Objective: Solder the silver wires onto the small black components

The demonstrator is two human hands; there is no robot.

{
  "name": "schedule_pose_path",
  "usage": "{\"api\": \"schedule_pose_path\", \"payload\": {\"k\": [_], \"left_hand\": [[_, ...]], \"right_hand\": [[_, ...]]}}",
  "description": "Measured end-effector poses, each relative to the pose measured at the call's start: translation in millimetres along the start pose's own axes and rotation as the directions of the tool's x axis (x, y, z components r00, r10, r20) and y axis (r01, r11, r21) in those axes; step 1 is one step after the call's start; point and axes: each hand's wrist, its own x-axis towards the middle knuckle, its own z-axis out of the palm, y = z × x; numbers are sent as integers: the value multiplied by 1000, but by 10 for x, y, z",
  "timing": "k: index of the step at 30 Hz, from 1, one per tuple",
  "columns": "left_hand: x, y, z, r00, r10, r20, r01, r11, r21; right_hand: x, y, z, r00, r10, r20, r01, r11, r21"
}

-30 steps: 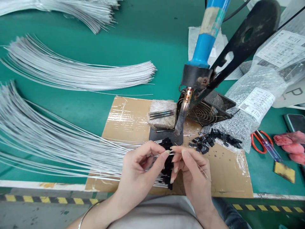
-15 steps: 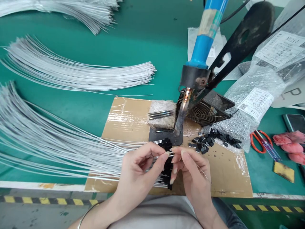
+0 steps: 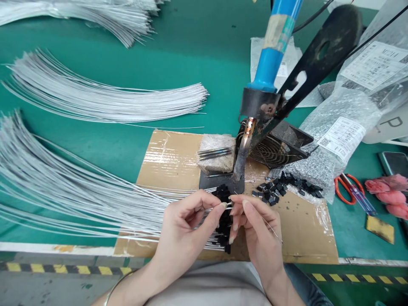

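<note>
Just below the iron [image 3: 267, 70], the left hand [image 3: 188, 227] pinches a white wire [image 3: 229, 208] — the right hand [image 3: 259, 223], a thin strand [image 3: 270, 228].

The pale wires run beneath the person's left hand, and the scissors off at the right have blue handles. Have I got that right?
Not quite: the scissors have orange-red handles, not blue, as the head view shows. The rest stands: they lie off at the right, and the pale wires run beneath the person's left hand.
</note>
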Motion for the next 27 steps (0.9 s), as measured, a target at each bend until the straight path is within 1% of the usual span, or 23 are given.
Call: {"api": "schedule_pose_path", "payload": {"k": [5,10,18,27], "left_hand": [[12,23,14,997,60,-44,-55,992,113],[-34,-45,12,984,162,-72,-144,967,211],[-50,-62,13,971,232,-50,-212,943,258],[-57,-82,46,960,278,-41,-258,931,257]], "right_hand": [[-5,18,24,999,20,-26,-21,999,-26],[-3,15,65,998,17,-57,-19,999,-39],[27,45,50,998,44,-44,-43,999,24],[43,-15,114,989,143,-37,-134,974,181]]}}
